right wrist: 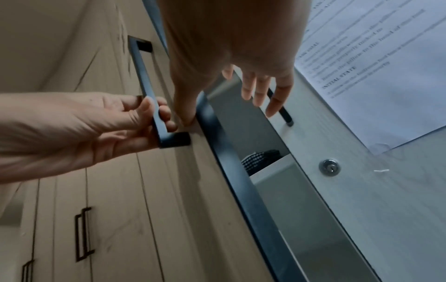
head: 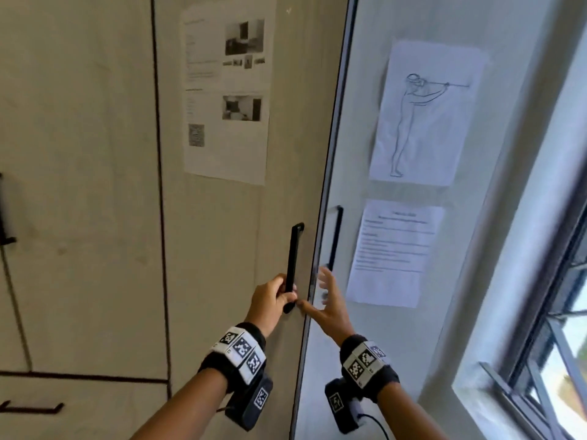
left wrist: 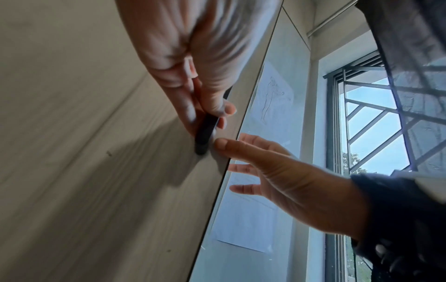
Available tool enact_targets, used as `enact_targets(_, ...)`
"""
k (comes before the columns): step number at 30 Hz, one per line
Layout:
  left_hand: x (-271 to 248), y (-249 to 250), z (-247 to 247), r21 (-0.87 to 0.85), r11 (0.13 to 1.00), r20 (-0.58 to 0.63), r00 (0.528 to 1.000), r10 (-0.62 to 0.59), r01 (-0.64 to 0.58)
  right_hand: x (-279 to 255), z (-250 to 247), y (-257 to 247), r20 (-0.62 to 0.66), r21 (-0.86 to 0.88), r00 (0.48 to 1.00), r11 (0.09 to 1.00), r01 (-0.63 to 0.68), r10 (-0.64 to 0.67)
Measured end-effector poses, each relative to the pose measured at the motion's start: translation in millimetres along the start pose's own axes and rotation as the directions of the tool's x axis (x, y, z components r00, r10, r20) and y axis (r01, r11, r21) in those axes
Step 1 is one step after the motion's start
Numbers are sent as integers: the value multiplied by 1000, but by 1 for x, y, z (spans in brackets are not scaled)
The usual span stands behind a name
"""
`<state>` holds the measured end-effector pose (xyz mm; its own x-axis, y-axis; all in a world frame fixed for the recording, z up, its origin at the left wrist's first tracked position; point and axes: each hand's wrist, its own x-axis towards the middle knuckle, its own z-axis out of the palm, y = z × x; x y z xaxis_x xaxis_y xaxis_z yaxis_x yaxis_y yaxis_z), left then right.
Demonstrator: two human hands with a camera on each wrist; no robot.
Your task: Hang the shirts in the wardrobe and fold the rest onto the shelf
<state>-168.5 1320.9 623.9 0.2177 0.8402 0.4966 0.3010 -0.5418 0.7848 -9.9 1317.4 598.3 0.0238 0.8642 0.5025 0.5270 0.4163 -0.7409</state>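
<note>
The wardrobe's beige left door (head: 222, 249) carries a black bar handle (head: 294, 258). My left hand (head: 287, 293) grips the lower end of that handle (right wrist: 154, 106), fingers curled round it. My right hand (head: 320, 290) is spread out beside it, thumb at the left door's edge and fingers over the pale right door (head: 397, 344), close to that door's black handle (head: 336, 239). In the right wrist view a narrow gap between the doors shows a black-and-white checked cloth (right wrist: 255, 160) lying inside. No shirts show outside the wardrobe.
Printed sheets (head: 227, 90) are taped on the left door, a drawing (head: 425, 112) and a text sheet (head: 394, 252) on the right door. A keyhole lock (right wrist: 328, 167) sits below the right handle. A barred window (head: 556, 312) is at the right; more cabinet doors with handles (right wrist: 83, 234) are at the left.
</note>
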Motion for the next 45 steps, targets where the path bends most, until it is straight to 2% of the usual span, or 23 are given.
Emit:
enact_targets(3, 27, -6, 19, 44, 999, -10, 1000, -22, 23, 26, -13, 20, -25, -27, 992, 991, -127, 127)
enact_targets(7, 59, -18, 32, 144, 990, 25, 1000, -6, 3, 58, -28, 41, -26, -20, 977, 977, -210, 210)
enact_targets(13, 100, -22, 57, 236, 968, -29, 996, -82, 87, 102, -32, 63, -104, -311, 972, 922, -232, 209)
enact_targets(15, 114, -24, 64, 283, 952, -57, 993, -107, 119, 115, -29, 65, -176, -403, 967, 883, -241, 183)
enact_targets(19, 139, -27, 73, 375, 916, -78, 990, -121, 142, 134, -18, 62, -232, -521, 963, 818, -244, 139)
enact_targets(22, 147, -32, 76, 394, 907, -88, 988, -123, 148, 137, -13, 65, -287, -518, 952, 818, -249, 108)
enact_targets(29, 146, -32, 77, 364, 923, -94, 991, -98, 126, 142, -13, 67, -295, -540, 950, 803, -252, 99)
enact_targets(34, 155, -32, 82, 396, 900, -129, 981, -141, 182, 143, -2, 64, -379, -546, 925, 799, -252, 32)
enact_targets(39, 157, -33, 82, 351, 916, -144, 978, -150, 192, 147, -4, 68, -352, -608, 935, 770, -194, -41)
enact_targets(42, 154, -33, 83, 324, 920, -173, 970, -169, 218, 146, -3, 71, -349, -598, 934, 786, -159, -77)
enact_targets(45, 148, -33, 88, 352, 906, -214, 962, -167, 236, 143, -7, 71, -330, -572, 943, 805, -157, -50)
